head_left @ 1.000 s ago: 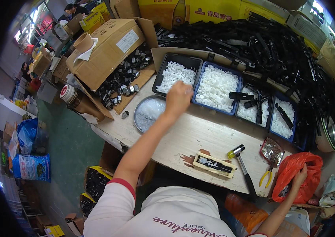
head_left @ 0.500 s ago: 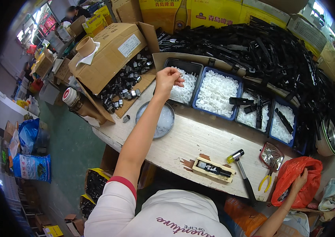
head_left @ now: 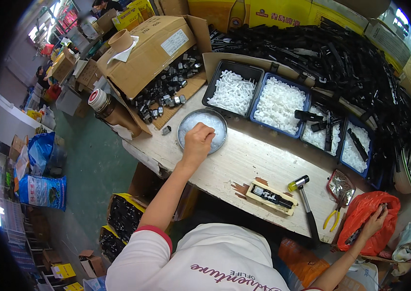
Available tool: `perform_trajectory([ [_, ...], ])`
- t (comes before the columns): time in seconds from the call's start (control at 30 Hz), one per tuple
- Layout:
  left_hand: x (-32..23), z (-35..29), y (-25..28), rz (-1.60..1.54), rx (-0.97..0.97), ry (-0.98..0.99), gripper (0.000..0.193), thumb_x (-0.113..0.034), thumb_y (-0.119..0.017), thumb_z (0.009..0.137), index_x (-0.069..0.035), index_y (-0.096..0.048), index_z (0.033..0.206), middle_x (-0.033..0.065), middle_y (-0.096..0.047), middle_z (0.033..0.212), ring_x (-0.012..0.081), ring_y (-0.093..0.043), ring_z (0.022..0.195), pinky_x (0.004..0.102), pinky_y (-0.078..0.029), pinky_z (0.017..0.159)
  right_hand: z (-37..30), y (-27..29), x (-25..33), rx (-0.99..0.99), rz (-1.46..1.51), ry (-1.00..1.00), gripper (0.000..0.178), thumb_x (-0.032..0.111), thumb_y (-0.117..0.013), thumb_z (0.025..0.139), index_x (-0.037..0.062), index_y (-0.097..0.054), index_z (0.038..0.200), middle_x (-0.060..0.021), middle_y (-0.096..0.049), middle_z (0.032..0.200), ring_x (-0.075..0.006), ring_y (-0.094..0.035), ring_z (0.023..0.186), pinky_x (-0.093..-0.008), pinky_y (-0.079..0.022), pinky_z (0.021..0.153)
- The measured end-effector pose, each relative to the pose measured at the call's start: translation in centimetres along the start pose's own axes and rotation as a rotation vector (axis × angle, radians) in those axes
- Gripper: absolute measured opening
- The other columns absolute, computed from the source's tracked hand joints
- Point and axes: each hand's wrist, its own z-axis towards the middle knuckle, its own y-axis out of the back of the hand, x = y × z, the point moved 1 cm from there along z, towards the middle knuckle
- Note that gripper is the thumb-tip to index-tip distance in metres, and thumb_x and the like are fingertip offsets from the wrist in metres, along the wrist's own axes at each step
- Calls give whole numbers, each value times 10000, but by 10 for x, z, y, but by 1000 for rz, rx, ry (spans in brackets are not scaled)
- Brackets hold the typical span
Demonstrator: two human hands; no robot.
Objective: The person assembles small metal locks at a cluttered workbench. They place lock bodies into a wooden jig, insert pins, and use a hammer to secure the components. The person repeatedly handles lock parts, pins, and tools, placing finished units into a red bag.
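My left hand (head_left: 197, 148) is over a round metal dish (head_left: 222, 127) that holds a whitish, translucent substance. Its fingers are pinched together, and whatever they hold is hidden. My right hand (head_left: 374, 223) reaches into the mouth of a red plastic bag (head_left: 361, 206), fingers curled at a small greyish piece I cannot make out. Between the hands, a pale block-like fixture (head_left: 290, 209) cradles a black part with a metal piece (head_left: 272, 198). Beside it lies a hammer (head_left: 307, 207) with a yellow-and-black head.
Behind the dish stand a black bin (head_left: 210, 101) of white sticks and a blue bin (head_left: 253, 114) of small white pieces. Black parts (head_left: 331, 60) are heaped at the back. Yellow-handled pliers (head_left: 331, 220) lie near the bag. A cardboard box (head_left: 142, 63) and small metal-and-black parts (head_left: 166, 92) are at left.
My left hand has come down from the bin of white sticks to the metal dish. My right hand stays at the red bag, its fingers now higher at the opening. The view has shifted slightly.
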Motion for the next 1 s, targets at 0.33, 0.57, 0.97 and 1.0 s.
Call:
perform_trajectory([
  [0.33, 0, 9, -12, 208, 83, -171, 99, 34, -614, 711, 9, -616, 806, 92, -549, 716, 211, -560, 611, 290, -449, 544, -17, 13, 42, -119, 49, -39, 351, 243, -435, 934, -15, -500, 1163, -142, -573, 1126, -232, -558, 1014, -309, -417, 849],
  [0.57, -40, -9, 16, -737, 114, 474, 124, 7, -591, 798, 32, -638, 909, 35, -530, 826, 101, -551, 635, 208, -448, 514, -82, -23, 135, 345, 527, 46, 231, 93, -513, 873, -19, -565, 1068, -114, -599, 984, -221, -559, 902, -302, -425, 827],
  [0.97, -93, -41, -25, -1058, 444, 680, 121, -24, -610, 805, 29, -631, 912, 49, -586, 703, 89, -548, 605, 210, -455, 527, -140, -69, 268, 677, 516, 789, 221, 69, -608, 776, 33, -558, 988, -56, -516, 678, -198, -510, 650, -320, -303, 616],
  [1.0, -94, -42, -26, -1056, 463, 703, 120, -24, -610, 806, 29, -631, 911, 50, -587, 703, 88, -549, 601, 209, -456, 529, -140, -69, 268, 678, 515, 786, 219, 70, -608, 776, 33, -558, 986, -56, -516, 678, -198, -510, 652, -320, -303, 617],
])
